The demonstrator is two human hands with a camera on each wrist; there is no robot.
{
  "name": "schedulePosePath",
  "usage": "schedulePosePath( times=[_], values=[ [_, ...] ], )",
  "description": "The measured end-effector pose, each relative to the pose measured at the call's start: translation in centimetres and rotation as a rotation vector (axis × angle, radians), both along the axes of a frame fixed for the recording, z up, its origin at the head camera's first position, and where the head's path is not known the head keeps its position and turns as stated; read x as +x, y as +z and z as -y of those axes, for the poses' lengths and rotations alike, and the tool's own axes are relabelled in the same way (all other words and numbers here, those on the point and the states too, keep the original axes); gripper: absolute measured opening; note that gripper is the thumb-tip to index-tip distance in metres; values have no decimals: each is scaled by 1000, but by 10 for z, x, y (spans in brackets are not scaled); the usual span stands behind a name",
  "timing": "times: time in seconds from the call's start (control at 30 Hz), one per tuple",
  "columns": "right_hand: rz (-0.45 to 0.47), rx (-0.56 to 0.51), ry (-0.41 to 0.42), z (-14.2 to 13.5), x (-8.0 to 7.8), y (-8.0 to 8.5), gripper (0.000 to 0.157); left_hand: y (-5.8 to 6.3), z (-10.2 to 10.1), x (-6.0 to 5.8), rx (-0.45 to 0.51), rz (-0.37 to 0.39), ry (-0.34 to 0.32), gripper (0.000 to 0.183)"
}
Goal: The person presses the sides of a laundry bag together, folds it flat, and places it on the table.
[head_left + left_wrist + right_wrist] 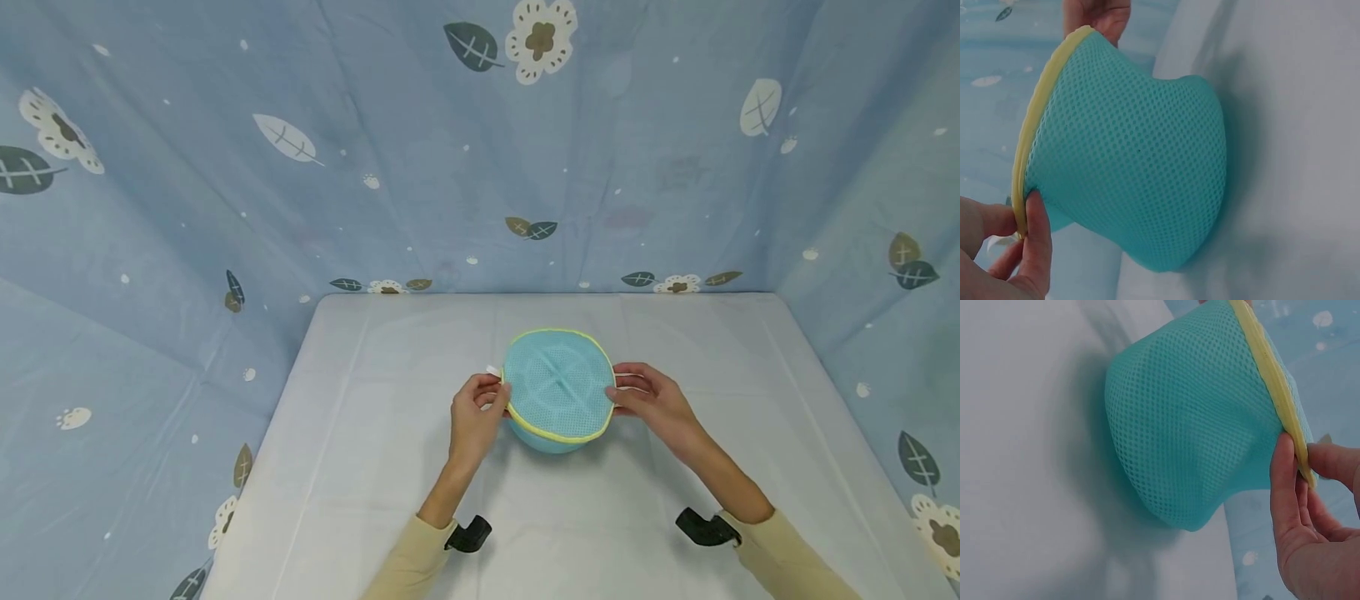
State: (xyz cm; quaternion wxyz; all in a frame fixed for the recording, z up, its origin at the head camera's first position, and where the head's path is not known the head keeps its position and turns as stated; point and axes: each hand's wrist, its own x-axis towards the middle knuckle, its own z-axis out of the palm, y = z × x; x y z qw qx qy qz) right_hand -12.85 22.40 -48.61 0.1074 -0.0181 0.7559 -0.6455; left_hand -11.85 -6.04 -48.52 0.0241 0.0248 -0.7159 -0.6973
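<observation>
A turquoise mesh laundry bag (558, 383) with yellow edging (1038, 119) stands near the middle of the table, its round top facing up. Creases cross that top. My left hand (477, 417) pinches the edging on the left side between thumb and fingers, close to a small white tag (492, 370). On the opposite side, my right hand (654, 406) pinches the same rim, thumb on top and fingers underneath. Both wrist views show the mesh side wall (1191, 419) bulging out below the rim, with a soft dent in it.
A white cloth-covered table (390, 467) lies under the bag. Blue fabric (420, 150) printed with leaves and flowers hangs behind and along both sides. A black wrist mount (468, 534) sits at the left cuff, another mount (707, 527) at the right.
</observation>
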Motion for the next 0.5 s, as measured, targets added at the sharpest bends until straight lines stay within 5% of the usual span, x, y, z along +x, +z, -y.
schedulePosePath(
  times=[0.5],
  values=[
    [46, 12, -38, -3, 17, -7, 55, -13, -5, 13, -12, 5, 13, 24]
  ],
)
